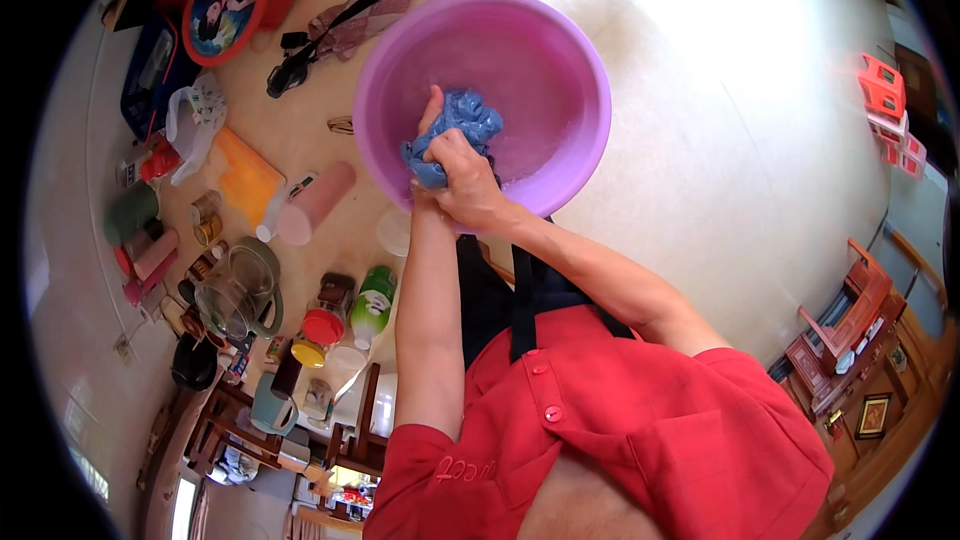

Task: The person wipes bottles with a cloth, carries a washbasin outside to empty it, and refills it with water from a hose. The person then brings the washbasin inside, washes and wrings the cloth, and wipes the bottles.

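A wet, bunched blue cloth (461, 116) is pressed between my two hands over the inside of a round purple plastic basin (592, 112). My right hand (465, 172) closes its fingers around the near part of the cloth. Behind the bundle is my left hand (431, 111), with a raised digit showing at the cloth's left side; most of its palm and fingers are hidden. My wrists cross close together over the basin's near rim. Water appears to lie in the basin, though its depth is hard to tell.
Left of the basin, the pale surface holds a pink cylinder (315, 202), an orange board (247, 176), a black-strapped item (330, 37), a green bottle (373, 304), a red-lidded jar (326, 319) and a clear jug (236, 292). Red plastic stools (883, 86) stand far right.
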A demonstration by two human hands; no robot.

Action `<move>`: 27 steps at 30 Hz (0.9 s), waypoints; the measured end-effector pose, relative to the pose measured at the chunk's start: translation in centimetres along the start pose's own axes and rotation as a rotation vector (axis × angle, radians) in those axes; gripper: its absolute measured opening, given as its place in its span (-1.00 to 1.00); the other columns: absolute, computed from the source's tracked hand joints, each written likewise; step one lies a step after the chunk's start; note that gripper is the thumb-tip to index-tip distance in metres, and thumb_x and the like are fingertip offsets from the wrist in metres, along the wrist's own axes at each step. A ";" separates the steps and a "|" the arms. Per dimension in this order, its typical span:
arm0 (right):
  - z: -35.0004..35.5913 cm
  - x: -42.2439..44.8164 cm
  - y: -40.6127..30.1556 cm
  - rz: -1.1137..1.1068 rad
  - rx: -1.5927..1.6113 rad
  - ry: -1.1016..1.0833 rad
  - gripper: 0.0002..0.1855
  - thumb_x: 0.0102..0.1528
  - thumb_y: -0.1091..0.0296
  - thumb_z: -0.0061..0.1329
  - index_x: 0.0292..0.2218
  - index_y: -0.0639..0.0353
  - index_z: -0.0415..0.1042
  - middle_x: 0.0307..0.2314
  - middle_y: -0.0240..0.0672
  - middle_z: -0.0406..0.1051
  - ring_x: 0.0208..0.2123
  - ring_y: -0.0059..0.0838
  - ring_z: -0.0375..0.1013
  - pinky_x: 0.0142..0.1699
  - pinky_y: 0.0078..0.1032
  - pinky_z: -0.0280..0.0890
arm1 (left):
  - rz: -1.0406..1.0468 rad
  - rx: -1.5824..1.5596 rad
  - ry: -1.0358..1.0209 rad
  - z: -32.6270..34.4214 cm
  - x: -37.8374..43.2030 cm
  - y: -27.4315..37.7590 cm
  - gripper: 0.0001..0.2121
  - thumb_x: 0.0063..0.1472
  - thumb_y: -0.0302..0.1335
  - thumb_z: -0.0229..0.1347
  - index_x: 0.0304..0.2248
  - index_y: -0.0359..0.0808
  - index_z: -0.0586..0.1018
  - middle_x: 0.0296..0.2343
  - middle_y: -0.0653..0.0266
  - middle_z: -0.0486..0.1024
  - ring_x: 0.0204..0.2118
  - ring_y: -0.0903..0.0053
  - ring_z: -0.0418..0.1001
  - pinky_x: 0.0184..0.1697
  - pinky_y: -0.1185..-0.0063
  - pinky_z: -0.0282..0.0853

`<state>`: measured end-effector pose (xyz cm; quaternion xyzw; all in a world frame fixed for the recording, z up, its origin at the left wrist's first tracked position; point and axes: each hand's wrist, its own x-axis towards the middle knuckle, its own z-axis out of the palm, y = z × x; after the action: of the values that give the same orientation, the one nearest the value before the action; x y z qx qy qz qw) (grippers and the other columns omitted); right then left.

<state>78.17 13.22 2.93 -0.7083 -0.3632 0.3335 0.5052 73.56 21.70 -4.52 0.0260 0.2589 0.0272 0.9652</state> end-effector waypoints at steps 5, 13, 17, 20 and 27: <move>-0.4 3.5 1.5 0.031 -0.298 0.181 -0.70 -0.10 0.18 0.08 -0.48 0.15 0.27 -0.51 -0.15 0.34 -0.46 -0.07 0.38 -0.42 -0.26 0.25 | 0.387 0.181 0.673 -0.5 1.3 -1.9 -0.61 0.06 -0.11 0.08 -0.42 -0.34 0.49 -0.51 0.30 0.45 -0.51 0.56 0.45 -0.45 0.58 0.40; -7.0 5.3 8.8 0.258 -0.685 0.073 -0.54 -0.06 -0.04 0.00 -0.18 -0.01 0.33 -0.09 -0.03 0.16 -0.17 0.00 0.30 -0.26 -0.15 0.29 | 0.550 0.820 0.945 0.6 -1.2 -2.1 -0.57 -0.03 -0.42 0.18 -0.18 -0.46 0.34 -0.24 0.08 0.35 -0.21 0.35 0.36 -0.17 0.47 0.31; -6.2 2.6 7.9 0.100 -0.957 -0.139 -0.19 -0.14 -0.22 -0.02 0.11 -0.21 0.06 0.16 -0.05 -0.34 0.17 0.10 -0.32 0.05 0.16 -0.12 | 0.653 1.863 0.909 -3.1 -2.4 -3.1 -0.50 -0.03 -0.49 0.09 -0.06 -0.42 0.24 -0.05 -0.10 0.10 -0.02 0.04 0.12 -0.09 0.24 0.21; -5.7 1.4 10.2 -0.121 -1.047 -0.274 -0.19 -0.17 -0.22 0.00 0.09 -0.25 0.10 0.14 -0.05 -0.24 0.17 0.06 -0.27 0.04 0.19 -0.13 | 0.213 2.181 0.771 -0.2 -0.7 -5.4 -0.54 0.01 -0.50 0.03 -0.05 -0.32 0.26 -0.05 0.04 0.13 -0.02 0.03 0.13 -0.10 0.12 0.18; -4.3 5.1 11.3 0.137 -0.872 -0.065 -0.40 -0.21 0.18 0.07 -0.05 -0.17 0.29 0.08 -0.04 -0.07 0.02 0.02 0.04 -0.08 0.02 0.10 | 0.621 1.448 1.028 -1.1 1.6 -3.9 -0.43 0.04 -0.23 0.09 0.01 -0.27 0.20 -0.01 -0.07 0.05 0.04 0.07 0.03 0.08 0.29 0.02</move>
<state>86.42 12.95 -7.26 -0.8668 -0.4378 0.2039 0.1242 74.52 17.98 -6.49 0.6727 0.5885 0.1239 0.4309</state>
